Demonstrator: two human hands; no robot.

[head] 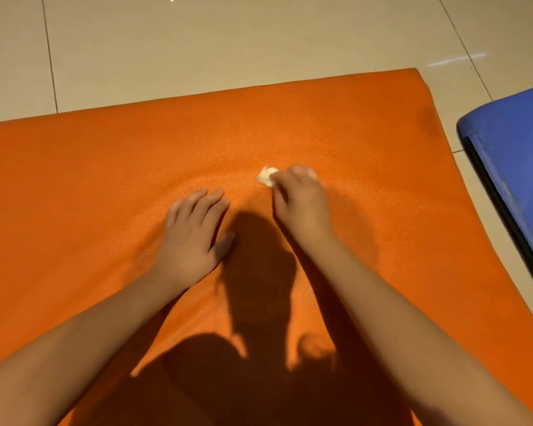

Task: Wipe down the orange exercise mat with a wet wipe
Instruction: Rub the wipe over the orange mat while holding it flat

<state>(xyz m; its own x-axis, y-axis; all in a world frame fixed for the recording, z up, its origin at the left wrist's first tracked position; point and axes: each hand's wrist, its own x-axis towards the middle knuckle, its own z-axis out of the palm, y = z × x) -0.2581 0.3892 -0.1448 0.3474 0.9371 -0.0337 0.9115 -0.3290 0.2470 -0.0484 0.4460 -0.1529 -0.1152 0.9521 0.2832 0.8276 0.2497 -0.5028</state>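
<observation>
Both hands are down on the orange exercise mat, which lies flat across a pale tiled floor and fills most of the view. Its far edge and far right corner are in sight.

To the left, the left hand rests palm down on the mat with its fingers straight and close together and the thumb splayed out to the side. It holds nothing and looks to be bracing the mat.

Just right of it, the wet wipe shows as a small, crumpled white wad poking out past the fingertips of the right hand. That hand's fingers are curled over the wipe and press it onto the mat near the middle.

Judging by its look, the wipe is soft, limp and light. Bunched this small it covers little ground, so spreading it flatter under the fingers would likely clean more per stroke. The mat has a fine pebbled, leather-like skin and seems padded and floppy rather than stiff. It may creep or ripple under a hard push, so a flat palm is a sensible anchor.

A darker patch sits near the far right corner; damp or stain, I cannot tell.

At far right, a blue padded object lies beside the mat.
</observation>
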